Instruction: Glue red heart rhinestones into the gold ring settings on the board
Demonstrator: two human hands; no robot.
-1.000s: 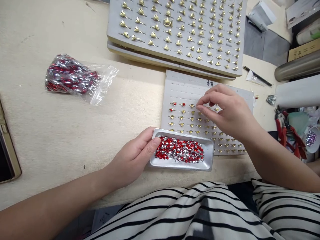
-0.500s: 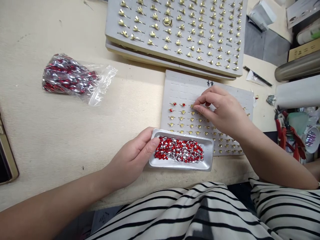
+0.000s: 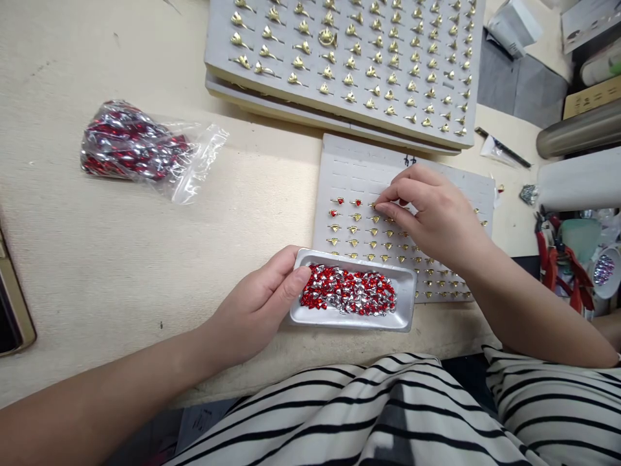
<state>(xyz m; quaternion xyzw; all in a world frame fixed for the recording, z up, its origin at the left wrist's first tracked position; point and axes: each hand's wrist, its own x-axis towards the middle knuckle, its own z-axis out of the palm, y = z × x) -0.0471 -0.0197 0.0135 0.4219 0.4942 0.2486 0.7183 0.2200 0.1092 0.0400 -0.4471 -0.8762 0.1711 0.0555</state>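
My left hand (image 3: 269,294) grips the left end of a small metal tray (image 3: 405,304), thumb over the rim. Red and silver rhinestones (image 3: 349,291) lie heaped in it. Above the tray, my right hand (image 3: 427,210) is pinched at a gold ring in the top row of a grey foam ring board (image 3: 339,155); whatever is between the fingertips is too small to make out. Three rings to the left carry red stones, among them one ring (image 3: 358,202) beside my fingertips. Rows of gold rings with bare settings (image 3: 353,243) fill the board below, partly hidden by hand and tray.
Stacked foam boards (image 3: 272,90) full of gold rings stand at the back. A zip bag (image 3: 140,145) of red and silver stones lies at left, a phone (image 3: 14,298) at the left edge. Red-handled pliers (image 3: 577,278), a dish of purple beads (image 3: 604,268) and rolls crowd the right.
The view has shifted very slightly. My right hand stays pinched at the same ring, and my left hand holds the tray in the same place.
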